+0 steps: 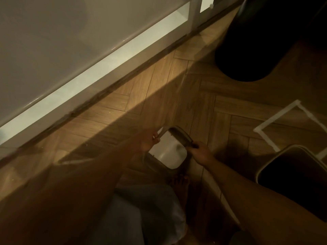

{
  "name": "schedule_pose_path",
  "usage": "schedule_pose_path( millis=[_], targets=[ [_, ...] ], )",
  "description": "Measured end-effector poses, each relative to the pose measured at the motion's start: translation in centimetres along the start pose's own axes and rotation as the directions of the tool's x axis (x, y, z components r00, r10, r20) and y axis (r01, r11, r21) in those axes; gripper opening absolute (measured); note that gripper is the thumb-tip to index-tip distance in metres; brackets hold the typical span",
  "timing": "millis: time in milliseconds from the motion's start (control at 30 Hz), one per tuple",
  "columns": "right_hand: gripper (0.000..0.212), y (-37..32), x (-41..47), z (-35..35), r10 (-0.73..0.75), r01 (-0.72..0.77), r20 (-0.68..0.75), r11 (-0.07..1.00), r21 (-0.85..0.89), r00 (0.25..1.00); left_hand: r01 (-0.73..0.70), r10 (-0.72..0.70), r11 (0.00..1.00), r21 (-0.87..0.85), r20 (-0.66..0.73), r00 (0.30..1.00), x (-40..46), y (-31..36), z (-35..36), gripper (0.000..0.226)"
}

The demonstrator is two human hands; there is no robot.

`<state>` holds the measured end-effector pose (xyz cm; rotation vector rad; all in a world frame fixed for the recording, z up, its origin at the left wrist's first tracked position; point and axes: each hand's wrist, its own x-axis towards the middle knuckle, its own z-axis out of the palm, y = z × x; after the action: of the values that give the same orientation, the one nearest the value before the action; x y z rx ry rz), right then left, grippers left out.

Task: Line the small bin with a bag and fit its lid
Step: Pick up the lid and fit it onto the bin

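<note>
Both hands, left hand point(149, 140) and right hand point(200, 152), each grip clamped on the grey lid frame point(178, 134), hold it over the small white bin point(168, 154) on the floor; no bag liner shows, so next seems lifting it clear.

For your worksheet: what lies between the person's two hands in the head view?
The small bin, its pale inside showing, sits between the left hand and right hand; both grip its rim piece.
</note>
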<state>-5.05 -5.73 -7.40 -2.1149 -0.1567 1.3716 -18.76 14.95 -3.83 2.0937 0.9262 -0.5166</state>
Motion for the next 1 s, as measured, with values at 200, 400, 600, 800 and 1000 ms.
schedule_pose_path(
  millis=[200, 400, 600, 800, 1000],
  targets=[
    [0.052, -2.9, -3.2, -4.0, -0.098, 0.095, -0.033, 0.991, -0.096, 0.995, -0.103, 0.102, 0.994, 0.029, 0.049, 0.994, -1.6, 7.2, -4.1, 0.014],
    [0.054, -6.1, -9.4, -8.4, -0.298, 0.281, -0.031, 0.925, -0.257, 0.954, -0.066, 0.091, 0.975, -0.21, 0.114, 0.989, -4.2, 12.8, -5.5, 0.023],
    [0.063, -5.5, -18.4, -10.6, -0.397, 0.409, 0.1, 0.878, -0.248, 0.913, -0.122, 0.132, 0.957, -0.264, 0.02, 0.991, -7.0, 18.3, -5.7, 0.049],
    [0.029, -2.9, -21.6, -9.4, -0.534, 0.517, 0.059, 0.779, -0.354, 0.844, -0.178, 0.17, 0.953, -0.245, -0.051, 0.984, -10.2, 22.1, -5.7, 0.036],
    [0.021, -1.9, -24.2, -11.5, -0.558, 0.521, -0.114, 0.818, -0.242, 0.822, -0.21, 0.196, 0.956, -0.203, -0.088, 0.977, -12.0, 23.5, -5.0, 0.045]
  ],
)
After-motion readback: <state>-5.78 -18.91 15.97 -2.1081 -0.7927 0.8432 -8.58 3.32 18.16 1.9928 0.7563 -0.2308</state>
